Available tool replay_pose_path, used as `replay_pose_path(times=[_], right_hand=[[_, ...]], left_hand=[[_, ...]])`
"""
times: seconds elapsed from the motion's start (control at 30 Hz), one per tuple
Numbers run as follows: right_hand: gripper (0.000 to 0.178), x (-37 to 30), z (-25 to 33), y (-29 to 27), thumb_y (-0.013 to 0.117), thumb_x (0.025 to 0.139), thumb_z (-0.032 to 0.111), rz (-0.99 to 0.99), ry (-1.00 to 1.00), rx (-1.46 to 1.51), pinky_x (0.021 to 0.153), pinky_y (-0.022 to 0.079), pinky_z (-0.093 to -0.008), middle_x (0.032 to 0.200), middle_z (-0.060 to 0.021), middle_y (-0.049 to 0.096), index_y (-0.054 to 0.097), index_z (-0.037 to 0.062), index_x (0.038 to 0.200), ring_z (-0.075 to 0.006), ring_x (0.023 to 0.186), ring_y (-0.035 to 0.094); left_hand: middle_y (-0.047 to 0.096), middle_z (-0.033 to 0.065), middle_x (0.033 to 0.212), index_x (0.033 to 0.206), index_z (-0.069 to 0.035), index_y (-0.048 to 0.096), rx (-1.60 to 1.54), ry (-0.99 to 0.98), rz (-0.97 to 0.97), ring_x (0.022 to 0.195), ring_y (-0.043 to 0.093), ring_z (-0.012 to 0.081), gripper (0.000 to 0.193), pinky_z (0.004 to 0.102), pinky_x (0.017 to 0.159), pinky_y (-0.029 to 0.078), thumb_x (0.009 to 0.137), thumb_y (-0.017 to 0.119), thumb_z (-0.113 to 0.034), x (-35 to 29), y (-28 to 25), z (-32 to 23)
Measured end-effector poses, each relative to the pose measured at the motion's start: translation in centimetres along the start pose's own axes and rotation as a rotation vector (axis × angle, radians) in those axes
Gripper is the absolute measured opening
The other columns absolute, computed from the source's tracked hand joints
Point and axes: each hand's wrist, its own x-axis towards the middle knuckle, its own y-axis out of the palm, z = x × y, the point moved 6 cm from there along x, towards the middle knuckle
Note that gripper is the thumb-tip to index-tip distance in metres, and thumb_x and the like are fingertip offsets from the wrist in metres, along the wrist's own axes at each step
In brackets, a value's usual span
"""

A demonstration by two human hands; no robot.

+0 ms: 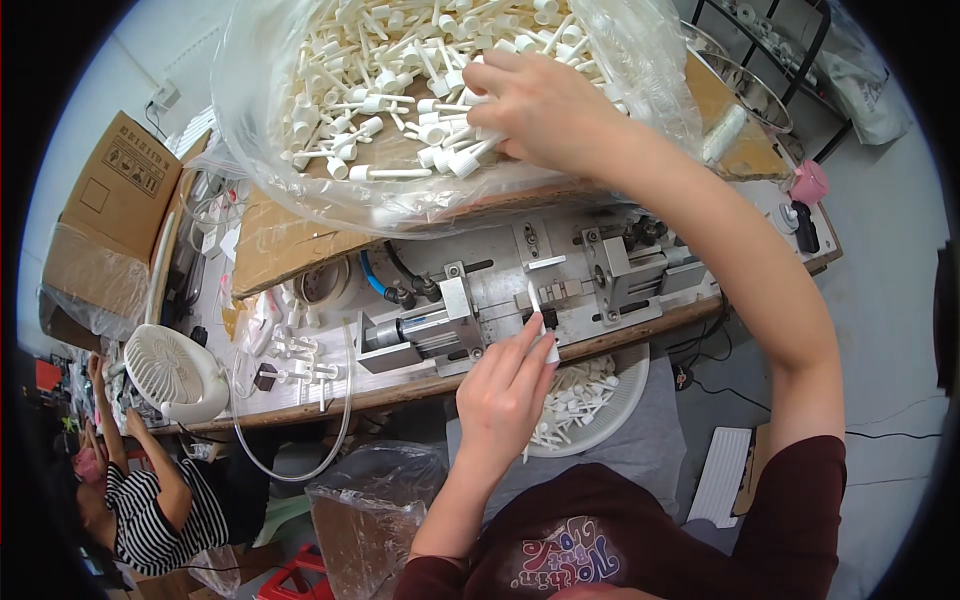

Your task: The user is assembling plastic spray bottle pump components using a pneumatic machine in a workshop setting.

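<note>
My left hand pinches a white plastic cap with a long stem, its cap by my thumb and its stem pointing away over a metal clamping fixture. Farther off, my right hand reaches into a heap of similar white stemmed caps. Its fingers are bent closed at the end of one stemmed cap, though my knuckles hide part of the grip. The heap lies in a clear plastic bag spread on cardboard. Below the table edge, a white basket holds more white pieces.
Pneumatic cylinders flank the fixture, with a blue hose at the left one. A white fan stands at the table's left. A cardboard box is beyond it. Another person in stripes works at far left.
</note>
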Motion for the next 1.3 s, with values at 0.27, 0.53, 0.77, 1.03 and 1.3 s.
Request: replay_pose_path(times=[0.27,0.53,0.77,1.03,1.3], right_hand=[[0.025,-1.2,-1.1,-0.9,0.067,0.079,0.001,0.003,0.358,0.200,0.073,0.055,-0.0416,0.093,-0.0116,0.066,0.062,0.0048,0.103,-0.0300,0.085,0.068],[0.020,-4.1,-7.3,-1.2,0.064,0.095,0.014,0.039,0.792,0.737,0.076,0.055,-0.0313,0.088,-0.0070,0.070,0.066,0.0047,0.113,-0.0152,0.083,0.069],[0.036,-7.4,-7.2,-3.8,0.059,0.100,0.024,-0.314,0.895,1.488,0.100,0.050,-0.0316,0.116,-0.0146,0.067,0.063,-0.0051,0.122,-0.0224,0.113,0.066],[0.031,-10.5,4.6,-7.8,0.066,0.088,-0.005,-0.278,0.912,1.163,0.087,0.057,-0.0275,0.142,-0.0176,0.052,0.059,-0.0044,0.119,-0.0230,0.114,0.066],[0.030,-15.3,14.0,-4.8,0.079,0.076,0.003,-0.038,0.541,0.606,0.074,0.059,-0.0335,0.122,-0.0172,0.065,0.067,-0.0018,0.103,-0.0276,0.094,0.070]], left_hand=[[0.070,0.0088,0.122,0.104,-0.002,0.073,0.140,-0.001,0.112,0.079,0.069,0.0203,0.028,0.0313,0.068,0.053,0.076,0.077,-0.005,0.6,1.1,-0.1],[0.071,0.0054,0.121,0.104,-0.006,0.074,0.119,-0.014,0.116,0.063,0.064,0.0213,0.029,0.0310,0.062,0.052,0.076,0.079,-0.009,1.3,0.9,0.1],[0.071,0.0033,0.121,0.104,-0.007,0.074,0.118,-0.028,0.122,0.057,0.062,0.0198,0.029,0.0295,0.059,0.051,0.076,0.079,-0.010,1.3,1.0,0.2],[0.073,0.0049,0.114,0.104,-0.009,0.074,0.088,0.018,0.184,0.060,0.063,0.0224,0.026,0.0311,0.058,0.052,0.079,0.078,-0.014,2.3,-0.2,0.0],[0.068,0.0065,0.092,0.093,-0.006,0.073,0.136,0.076,-0.255,0.080,0.065,0.0263,0.011,0.0362,0.071,0.053,0.082,0.074,-0.007,11.5,-7.5,1.6]])
